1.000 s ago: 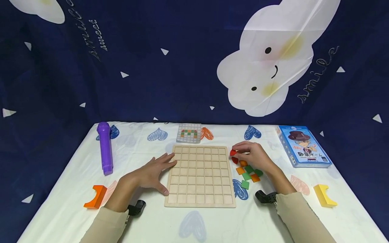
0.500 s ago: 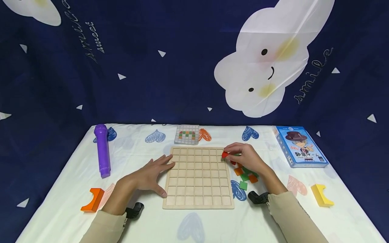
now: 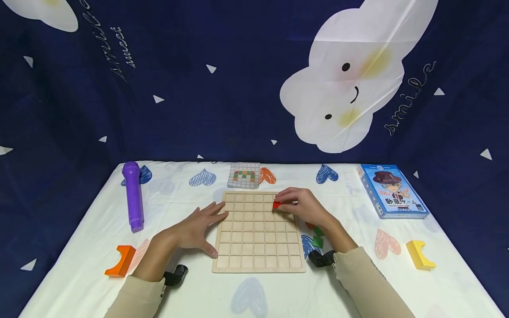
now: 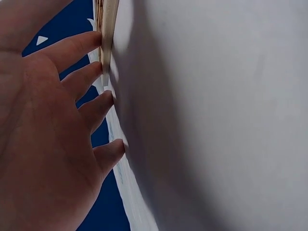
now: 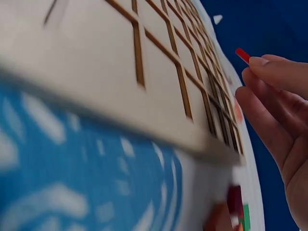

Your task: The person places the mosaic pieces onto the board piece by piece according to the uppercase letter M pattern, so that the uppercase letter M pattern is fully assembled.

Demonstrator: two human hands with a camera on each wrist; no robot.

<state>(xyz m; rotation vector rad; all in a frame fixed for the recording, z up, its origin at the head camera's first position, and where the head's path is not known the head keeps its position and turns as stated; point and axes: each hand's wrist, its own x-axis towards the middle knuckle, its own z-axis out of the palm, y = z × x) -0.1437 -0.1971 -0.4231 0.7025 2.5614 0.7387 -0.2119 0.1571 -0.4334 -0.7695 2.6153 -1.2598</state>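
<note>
Pinching: your right hand (image 3: 305,206) grips a small red piece (image 3: 276,205) between thumb and fingertips.
Red piece: it is over the upper right part of the gridded wooden board (image 3: 259,238); the right wrist view shows it raised above the grid, set against the dark blue backdrop (image 3: 179,128).
Left hand: your left hand (image 3: 195,228) grasps nothing; its fingers are spread and fairly straight, the tips touching the left side of the board, with the thumb by the lower left corner.
Wooden board: it lies flat in front of you, on the white, heart-patterned cloth (image 3: 210,293) over the desk, its raised strips forming square compartments.
Loose pieces: a green square tile (image 3: 317,241) and an orange piece (image 3: 310,225) lie just beside the board's right side, partly crowded by your right forearm.
Pattern card: a card (image 3: 244,181) with a printed grid of coloured squares lies behind the board.
Left side: a purple toy microphone (image 3: 134,201) lies beyond an orange notched block (image 3: 127,259).
Right side: a blue game box (image 3: 395,194) lies flat near the far edge, with a yellow notched block (image 3: 417,254) nearer you.
Wrists: each bears a small black camera (image 3: 322,259) beside a beige sleeve (image 3: 370,282).
</note>
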